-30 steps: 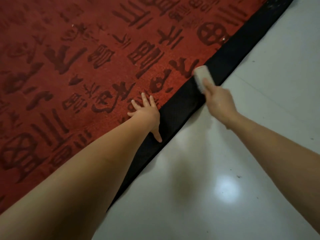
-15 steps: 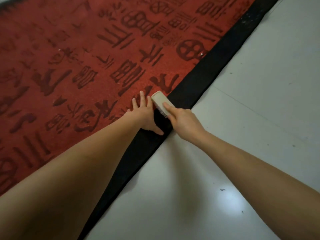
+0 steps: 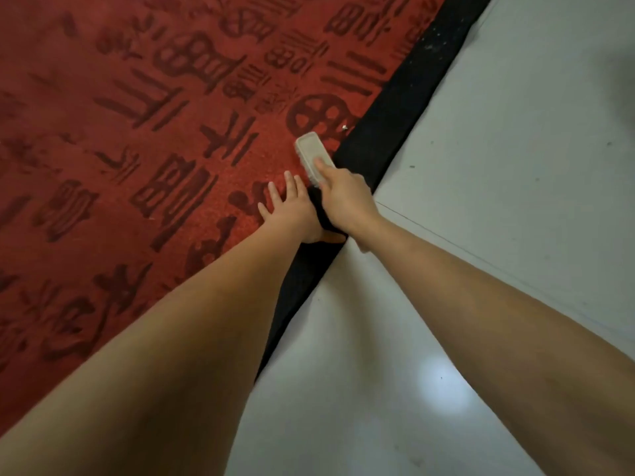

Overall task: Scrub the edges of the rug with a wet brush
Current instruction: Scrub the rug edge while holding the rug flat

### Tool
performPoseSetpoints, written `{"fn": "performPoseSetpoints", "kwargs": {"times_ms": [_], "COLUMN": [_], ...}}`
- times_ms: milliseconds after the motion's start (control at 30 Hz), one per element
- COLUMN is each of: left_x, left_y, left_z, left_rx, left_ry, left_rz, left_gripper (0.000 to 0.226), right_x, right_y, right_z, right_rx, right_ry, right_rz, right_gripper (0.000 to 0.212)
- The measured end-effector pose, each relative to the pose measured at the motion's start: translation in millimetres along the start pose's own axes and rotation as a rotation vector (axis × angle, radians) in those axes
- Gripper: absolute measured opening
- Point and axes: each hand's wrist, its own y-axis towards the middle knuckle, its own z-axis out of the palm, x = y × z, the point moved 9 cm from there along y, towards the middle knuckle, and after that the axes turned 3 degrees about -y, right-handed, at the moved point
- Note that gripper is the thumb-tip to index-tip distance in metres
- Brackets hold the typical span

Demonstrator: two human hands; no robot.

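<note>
From the head camera, the person leans over the red rug (image 3: 144, 139), and the scrubbing of its edge is in progress. The right hand (image 3: 345, 197) grips a pale brush (image 3: 311, 154): its fingers are curled around the near end, and one finger lies along the flat back. The brush sits with its bristles down on the red pile, just beside the black border (image 3: 395, 108), with its far end pointing away from the person. The left hand (image 3: 292, 209) lies flat on the rug with straight, spread fingers; it touches the pile next to the brush and seems to hold the rug steady. The two hands are very close, almost touching.

In my judgement this is the middle of a stroke along the border. The next move calls for pressure downward and a push or pull along the black strip, while the flat hand keeps the rug from sliding on the smooth grey floor (image 3: 498, 235). Pale specks are visible on the border further up, so that part probably still needs work.

Some things are hard to see. The bristles are hidden under the brush body, so I cannot tell if they are wet. The right hand covers the left thumb and part of the border. The rug is cut off at the top and left, and no water container is in view
</note>
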Motion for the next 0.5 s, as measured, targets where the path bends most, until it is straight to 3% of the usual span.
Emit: {"fn": "performPoseSetpoints", "kwargs": {"times_ms": [100,167,233,367,433,500], "left_x": [-0.1,-2.3,0.0,-1.6,-4.9,-4.6], "left_y": [0.6,0.6,-2.9,-7.0,-6.6,-6.8], "left_z": [0.3,-2.0,-4.5,-7.2,-6.8,-8.7], "left_rx": [0.040,0.056,0.052,0.071,0.074,0.060], "left_ry": [0.051,0.044,0.047,0.087,0.081,0.059], "left_rz": [-0.017,0.001,0.020,0.010,0.021,0.041], "left_gripper": [0.142,0.143,0.142,0.144,0.144,0.142], "right_x": [21.9,20.9,-16.2,-132.1,-112.8,-48.8], "right_y": [34.5,49.3,50.5,-5.7,-10.9,18.0], "right_z": [20.3,12.5,-17.4,-105.3,-109.1,-81.2], "right_rx": [0.110,0.119,-0.017,-0.427,-0.481,-0.297], "right_ry": [0.174,0.138,0.049,0.085,0.192,0.168], "right_rz": [0.007,0.000,0.128,0.647,0.545,0.215], "right_gripper": [0.044,0.042,0.041,0.041,0.040,0.040]}}
